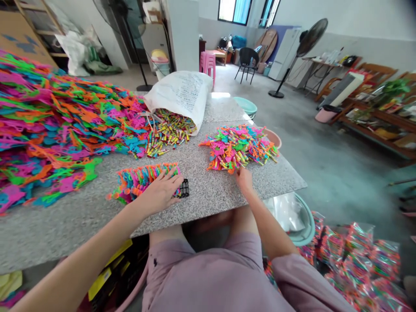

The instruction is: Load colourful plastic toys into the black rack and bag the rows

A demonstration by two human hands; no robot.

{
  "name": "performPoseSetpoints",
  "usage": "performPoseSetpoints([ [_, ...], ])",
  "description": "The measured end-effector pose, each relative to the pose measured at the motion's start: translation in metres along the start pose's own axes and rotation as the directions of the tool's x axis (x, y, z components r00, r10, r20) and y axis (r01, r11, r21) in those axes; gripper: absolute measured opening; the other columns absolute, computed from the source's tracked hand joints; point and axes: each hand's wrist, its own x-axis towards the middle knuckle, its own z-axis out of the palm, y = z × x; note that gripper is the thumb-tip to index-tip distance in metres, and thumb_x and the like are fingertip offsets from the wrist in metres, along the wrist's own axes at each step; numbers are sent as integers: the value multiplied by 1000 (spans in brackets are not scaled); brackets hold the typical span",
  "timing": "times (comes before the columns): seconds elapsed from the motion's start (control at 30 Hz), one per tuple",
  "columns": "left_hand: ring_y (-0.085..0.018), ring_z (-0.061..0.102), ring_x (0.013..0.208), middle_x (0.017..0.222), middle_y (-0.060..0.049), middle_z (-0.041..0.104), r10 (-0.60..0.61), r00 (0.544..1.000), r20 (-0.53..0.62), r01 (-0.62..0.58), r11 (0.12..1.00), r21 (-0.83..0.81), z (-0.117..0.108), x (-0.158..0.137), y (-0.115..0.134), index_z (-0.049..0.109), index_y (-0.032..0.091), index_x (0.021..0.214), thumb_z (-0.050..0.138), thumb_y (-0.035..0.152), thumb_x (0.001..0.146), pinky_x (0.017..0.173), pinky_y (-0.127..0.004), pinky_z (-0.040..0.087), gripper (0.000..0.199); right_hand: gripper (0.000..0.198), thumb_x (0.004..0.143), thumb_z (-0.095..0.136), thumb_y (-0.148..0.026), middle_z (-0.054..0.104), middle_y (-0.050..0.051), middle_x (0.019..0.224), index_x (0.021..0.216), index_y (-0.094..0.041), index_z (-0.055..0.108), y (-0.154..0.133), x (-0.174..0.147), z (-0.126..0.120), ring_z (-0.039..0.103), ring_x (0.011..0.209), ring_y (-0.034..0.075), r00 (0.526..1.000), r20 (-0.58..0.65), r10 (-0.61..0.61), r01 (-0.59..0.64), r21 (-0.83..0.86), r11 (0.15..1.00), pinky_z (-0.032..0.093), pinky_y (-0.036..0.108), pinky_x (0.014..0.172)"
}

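Observation:
My left hand [164,186] lies flat with fingers spread over a tight row of colourful plastic pieces [139,180]. The row stands in a black rack [184,188], whose bare end with round-cornered openings sticks out to the right of my fingers. My right hand [243,178] is at the near edge of a heap of small bright plastic toys [240,145] mixed with yellow-labelled tubes. Its fingers are pinched together against the heap; what they hold is too small to make out.
A large mound of flat plastic pieces [65,117] covers the table's left side. A white sack [183,93] spills small labelled tubes [170,134] onto the granite tabletop [198,195]. Beside the table, right, are a green basin [310,221] with clear bags and several filled bags [357,255] on the floor.

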Motion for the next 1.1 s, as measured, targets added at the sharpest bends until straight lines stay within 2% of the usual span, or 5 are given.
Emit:
performPoseSetpoints([
  [0.37,-35,27,148,143,-18,54,2,1000,13,-2,1000,-24,-5,0,4,50,13,131,73,35,81,119,-51,26,60,24,75,71,-23,55,-2,52,58,-18,56,6,-4,-7,54,56,13,967,253,36,-105,264,959,36,22,52],
  [0.6,-33,24,150,143,-20,52,8,999,34,-6,999,-46,-4,-1,6,46,12,132,74,36,81,120,-48,23,64,17,75,78,-16,69,3,72,74,-14,61,-64,-60,22,48,44,2,600,783,-167,-734,621,276,39,10,37],
  [0.73,-33,22,150,145,-20,50,8,1000,25,-7,999,-44,-5,-2,7,45,13,132,73,36,81,120,-48,23,63,13,77,75,-10,69,2,75,83,-13,64,-112,-70,36,61,57,4,541,789,-293,-792,595,141,53,10,56],
  [0.93,-34,21,150,145,-19,50,1,998,65,4,997,-77,-8,-2,7,46,11,133,71,33,82,121,-49,24,60,17,72,77,-17,65,-4,64,75,-18,60,-128,-76,65,65,62,13,832,499,-243,-303,775,555,55,25,66],
  [1.1,-35,22,150,146,-20,49,-15,997,76,22,996,-92,-6,-3,6,45,9,136,72,31,82,122,-50,21,64,15,74,75,-29,70,3,69,70,-18,66,-136,-77,75,68,71,20,857,396,-330,185,362,914,48,26,65],
])
